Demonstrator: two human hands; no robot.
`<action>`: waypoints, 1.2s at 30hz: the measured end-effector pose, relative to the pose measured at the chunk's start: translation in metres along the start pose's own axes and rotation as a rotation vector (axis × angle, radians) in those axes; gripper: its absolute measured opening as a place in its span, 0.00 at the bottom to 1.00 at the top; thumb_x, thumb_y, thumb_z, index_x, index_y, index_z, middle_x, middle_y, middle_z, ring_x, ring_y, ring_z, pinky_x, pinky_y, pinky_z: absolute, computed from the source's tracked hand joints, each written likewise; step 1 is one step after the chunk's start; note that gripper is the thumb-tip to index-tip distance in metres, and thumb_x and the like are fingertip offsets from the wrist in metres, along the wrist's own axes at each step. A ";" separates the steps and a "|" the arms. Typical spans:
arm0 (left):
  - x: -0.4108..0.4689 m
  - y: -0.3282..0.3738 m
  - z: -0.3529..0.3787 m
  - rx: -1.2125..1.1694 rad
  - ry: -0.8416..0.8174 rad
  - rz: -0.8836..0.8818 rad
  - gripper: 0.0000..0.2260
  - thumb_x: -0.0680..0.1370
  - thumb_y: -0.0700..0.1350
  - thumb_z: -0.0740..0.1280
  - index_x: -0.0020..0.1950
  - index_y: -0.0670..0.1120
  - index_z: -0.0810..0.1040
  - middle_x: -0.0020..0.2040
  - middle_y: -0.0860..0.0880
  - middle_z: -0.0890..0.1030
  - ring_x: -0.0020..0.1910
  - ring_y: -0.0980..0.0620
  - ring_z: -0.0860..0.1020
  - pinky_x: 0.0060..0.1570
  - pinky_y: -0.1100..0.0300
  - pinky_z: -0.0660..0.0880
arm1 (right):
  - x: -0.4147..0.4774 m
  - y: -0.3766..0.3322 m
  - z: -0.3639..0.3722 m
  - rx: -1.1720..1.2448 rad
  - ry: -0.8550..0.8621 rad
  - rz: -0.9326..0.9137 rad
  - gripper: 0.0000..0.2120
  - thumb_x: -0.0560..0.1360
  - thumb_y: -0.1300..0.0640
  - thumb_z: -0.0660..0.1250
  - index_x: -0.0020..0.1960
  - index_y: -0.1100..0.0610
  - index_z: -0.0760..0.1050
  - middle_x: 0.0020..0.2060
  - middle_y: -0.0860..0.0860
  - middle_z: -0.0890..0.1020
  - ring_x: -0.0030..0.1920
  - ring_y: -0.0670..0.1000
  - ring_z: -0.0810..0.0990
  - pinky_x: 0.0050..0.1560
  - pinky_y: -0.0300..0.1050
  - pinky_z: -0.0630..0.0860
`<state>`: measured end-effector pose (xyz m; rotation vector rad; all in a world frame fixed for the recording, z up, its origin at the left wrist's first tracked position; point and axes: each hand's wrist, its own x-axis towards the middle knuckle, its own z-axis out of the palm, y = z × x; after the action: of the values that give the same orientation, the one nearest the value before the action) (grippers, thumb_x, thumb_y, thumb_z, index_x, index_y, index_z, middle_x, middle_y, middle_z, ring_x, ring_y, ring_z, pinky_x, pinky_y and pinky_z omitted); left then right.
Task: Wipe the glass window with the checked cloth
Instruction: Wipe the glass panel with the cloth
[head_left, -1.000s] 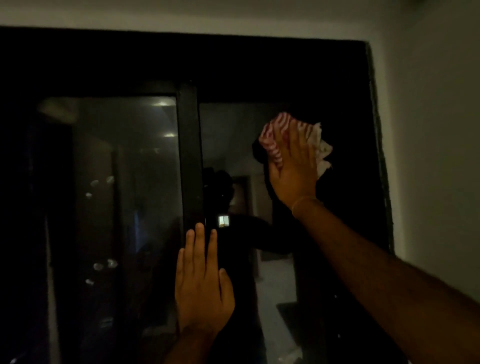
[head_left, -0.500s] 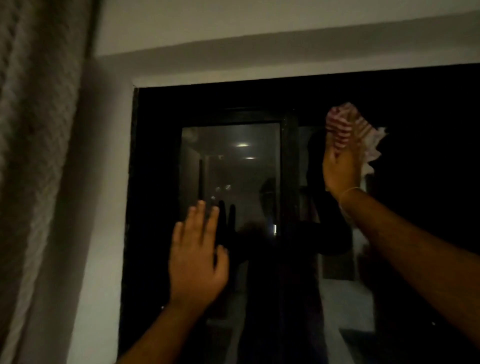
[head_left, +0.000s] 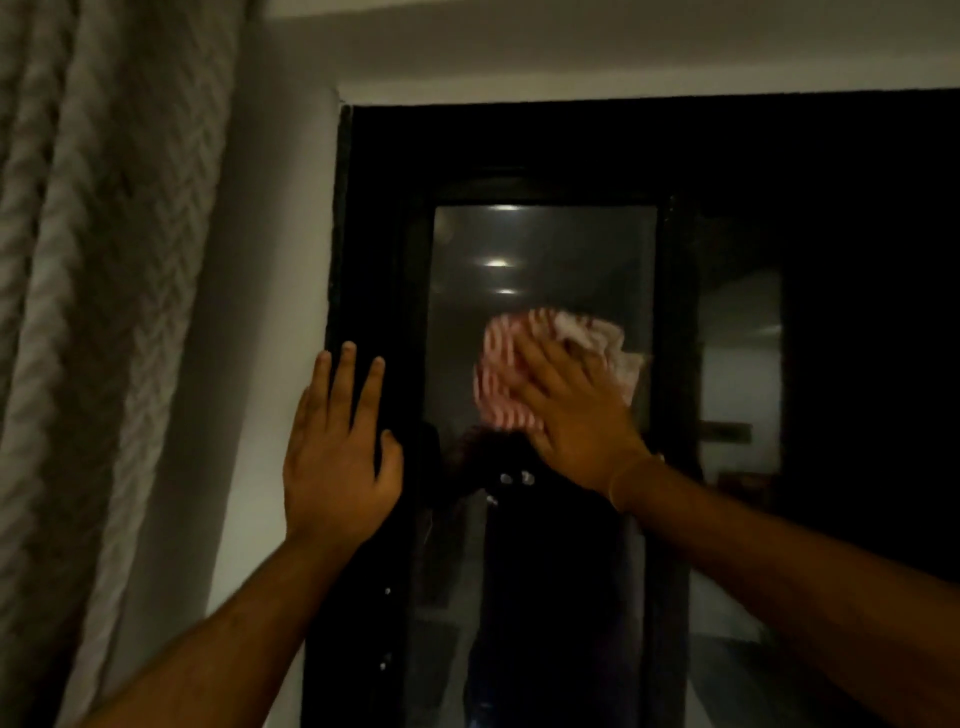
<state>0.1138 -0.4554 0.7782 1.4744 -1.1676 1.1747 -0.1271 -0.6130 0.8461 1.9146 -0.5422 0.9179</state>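
A dark-framed glass window fills the middle of the head view, its left pane reflecting ceiling lights. My right hand presses a bunched red-and-white checked cloth flat against the left pane; the cloth's pale end sticks out at the upper right of my fingers. My left hand lies flat with fingers spread on the black left frame, touching it and holding nothing.
A textured grey curtain hangs at the far left, with a strip of white wall between it and the frame. The right pane is dark, and a black upright bar divides the two panes.
The view has swung left. My right hand carried the cloth from the right pane across the middle bar down onto the left pane. My left hand moved left from the glass onto the frame.
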 end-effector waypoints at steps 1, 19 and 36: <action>-0.001 -0.001 0.002 0.000 0.025 0.009 0.36 0.82 0.48 0.63 0.90 0.47 0.59 0.92 0.44 0.53 0.91 0.42 0.48 0.88 0.42 0.56 | -0.029 -0.019 0.011 -0.001 -0.035 -0.106 0.36 0.78 0.44 0.62 0.85 0.48 0.63 0.86 0.56 0.58 0.84 0.62 0.59 0.81 0.65 0.52; -0.009 -0.013 0.014 -0.064 0.071 0.061 0.39 0.79 0.44 0.62 0.91 0.48 0.55 0.92 0.44 0.51 0.92 0.44 0.47 0.90 0.47 0.48 | 0.065 0.081 -0.039 -0.061 -0.019 0.158 0.35 0.82 0.45 0.54 0.88 0.49 0.53 0.88 0.58 0.52 0.87 0.63 0.49 0.85 0.68 0.47; -0.008 -0.010 0.009 -0.076 0.040 0.040 0.39 0.78 0.44 0.62 0.90 0.45 0.57 0.92 0.44 0.52 0.92 0.45 0.47 0.89 0.49 0.48 | -0.150 -0.110 0.045 -0.151 -0.497 -0.720 0.31 0.82 0.41 0.51 0.85 0.39 0.60 0.85 0.46 0.64 0.77 0.55 0.72 0.62 0.57 0.83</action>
<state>0.1241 -0.4613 0.7678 1.3709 -1.2062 1.1689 -0.1286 -0.5992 0.6553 1.9778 -0.1551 -0.0612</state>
